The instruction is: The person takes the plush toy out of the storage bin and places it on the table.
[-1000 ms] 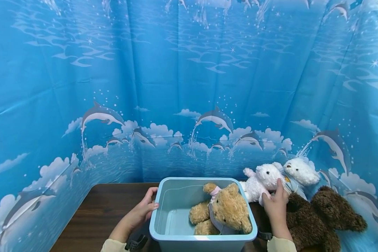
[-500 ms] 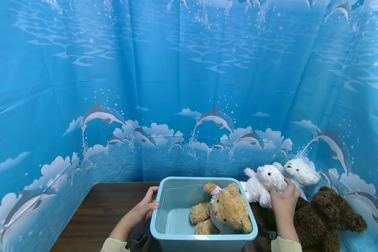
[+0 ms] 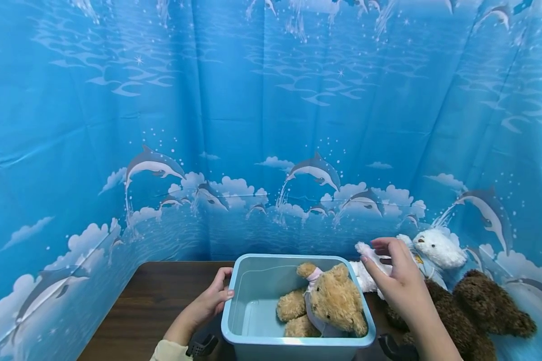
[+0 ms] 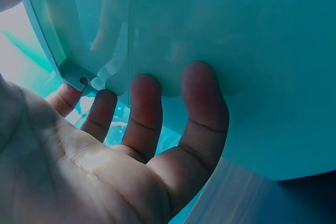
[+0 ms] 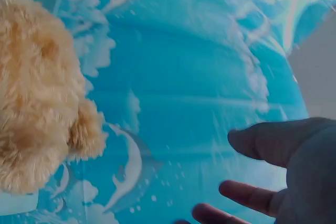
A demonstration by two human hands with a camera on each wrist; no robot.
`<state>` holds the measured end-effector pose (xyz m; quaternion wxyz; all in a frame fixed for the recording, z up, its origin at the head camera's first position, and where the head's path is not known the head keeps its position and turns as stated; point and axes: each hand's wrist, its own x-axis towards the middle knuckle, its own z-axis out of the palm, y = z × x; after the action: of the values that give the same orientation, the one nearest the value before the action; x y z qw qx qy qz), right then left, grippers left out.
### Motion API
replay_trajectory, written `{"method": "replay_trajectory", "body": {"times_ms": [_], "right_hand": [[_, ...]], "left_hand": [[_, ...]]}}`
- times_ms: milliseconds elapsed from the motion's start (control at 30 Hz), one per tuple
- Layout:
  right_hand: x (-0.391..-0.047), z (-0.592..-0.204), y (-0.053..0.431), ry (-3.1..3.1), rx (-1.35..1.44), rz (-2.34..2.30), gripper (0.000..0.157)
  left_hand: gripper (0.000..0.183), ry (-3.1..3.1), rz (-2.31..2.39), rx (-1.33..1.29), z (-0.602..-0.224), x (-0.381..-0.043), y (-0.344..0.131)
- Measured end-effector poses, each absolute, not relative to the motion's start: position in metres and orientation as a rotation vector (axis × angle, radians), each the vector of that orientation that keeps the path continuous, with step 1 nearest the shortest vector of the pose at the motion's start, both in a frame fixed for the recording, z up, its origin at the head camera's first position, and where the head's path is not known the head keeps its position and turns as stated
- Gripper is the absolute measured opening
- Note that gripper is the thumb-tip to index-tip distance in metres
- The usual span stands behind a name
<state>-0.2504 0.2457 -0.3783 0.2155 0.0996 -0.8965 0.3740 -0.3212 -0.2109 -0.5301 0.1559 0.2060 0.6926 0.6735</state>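
A light blue plastic bin (image 3: 298,341) stands at the front of the dark wooden table. Inside it, toward the right, a tan teddy bear (image 3: 339,301) leans on its side. My left hand (image 3: 208,303) holds the bin's left side, thumb at the rim; in the left wrist view its fingers (image 4: 144,108) press the outer wall. Right of the bin, my right hand (image 3: 402,281) is raised, thumb and fingers spread around nothing. It partly hides a white and pinkish plush toy (image 3: 365,278). The right wrist view shows the thumb (image 5: 262,140) apart from the fingers.
Behind the right hand sits a white teddy bear (image 3: 440,248) in a pale blue outfit. A dark brown plush bear (image 3: 483,306) lies at the table's right end. A blue dolphin-print curtain (image 3: 235,125) hangs around the back. Brown tabletop (image 3: 131,306) shows on the left.
My right hand, earlier at the white plush toy's side and then reaching between the two white toys, has risen and drawn back with fingers spread. The left hand keeps its hold on the bin.
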Motion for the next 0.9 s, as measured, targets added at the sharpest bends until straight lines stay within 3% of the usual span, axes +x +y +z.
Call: {"method": "replay_trajectory", "body": {"times_ms": [133, 333, 467, 633, 900], "right_hand": [[-0.254, -0.373, 0.231, -2.633, 0.431, 0.878, 0.061], [-0.261, -0.378, 0.214, -2.941, 0.585, 0.640, 0.109], [-0.263, -0.381, 0.207, -3.104, 0.625, 0.500, 0.128], [-0.262, -0.391, 0.205, -3.159, 0.619, 0.355, 0.130], [-0.262, -0.405, 0.204, -3.066, 0.616, 0.380, 0.115]], "left_hand": [[0.066, 1.990, 1.932, 0.585, -0.529, -0.320, -0.212], [0.066, 2.004, 1.920, 0.589, -0.525, -0.317, -0.212], [0.067, 2.011, 1.921, 0.587, -0.523, -0.318, -0.211], [0.068, 1.999, 1.926, 0.599, -0.522, -0.319, -0.210], [0.066, 1.981, 1.932, 0.572, -0.524, -0.316, -0.210]]}}
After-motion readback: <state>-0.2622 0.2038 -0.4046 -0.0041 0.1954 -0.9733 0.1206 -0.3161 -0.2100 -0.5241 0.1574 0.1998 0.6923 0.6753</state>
